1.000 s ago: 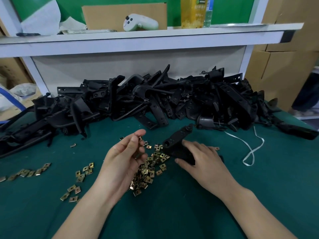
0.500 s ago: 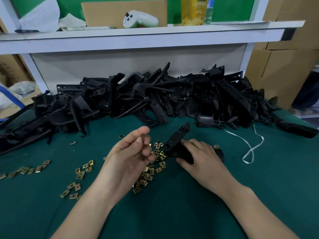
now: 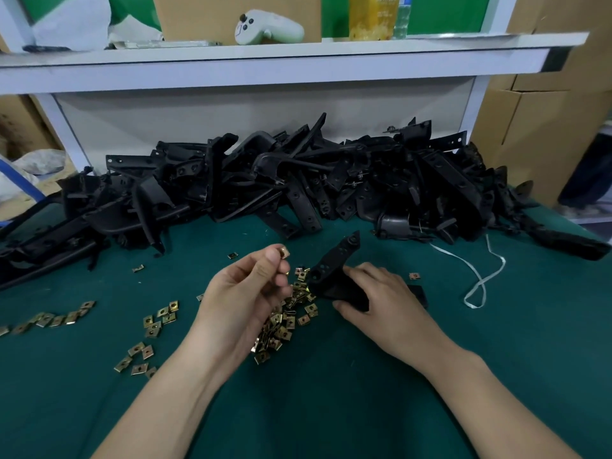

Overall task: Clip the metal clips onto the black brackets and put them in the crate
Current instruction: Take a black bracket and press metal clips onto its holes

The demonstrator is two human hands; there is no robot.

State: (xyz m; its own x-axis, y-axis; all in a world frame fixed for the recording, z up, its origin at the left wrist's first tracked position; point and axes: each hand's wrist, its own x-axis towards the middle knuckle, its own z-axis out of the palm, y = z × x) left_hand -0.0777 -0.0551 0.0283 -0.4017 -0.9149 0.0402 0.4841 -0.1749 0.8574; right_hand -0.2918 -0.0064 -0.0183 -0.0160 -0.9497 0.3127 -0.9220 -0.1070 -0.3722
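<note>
From the head camera, the left hand (image 3: 245, 293) pinches one small gold metal clip (image 3: 284, 251) between its thumb and first finger, up in the air. The other fingers are curled in. The right hand (image 3: 381, 299) has its fingers curled over the fat end of a long black plastic bracket (image 3: 334, 273) and holds it down on the green table mat (image 3: 331, 409). The thin end with holes pokes up toward the clip.

I think the next job is to slide the clip onto the bracket's edge. Turn the open side of the clip to face the edge, line its hole up with a bracket hole, and push straight. Keep the bracket very still.

More clips sit in a heap of gold clips (image 3: 284, 323) under the left hand. A big pile of black brackets (image 3: 298, 187) waits behind. No crate shows.

One second ago the left hand was lower, by the heap. Now it is higher, with the clip closer to the bracket tip. The bracket has barely moved.
</note>
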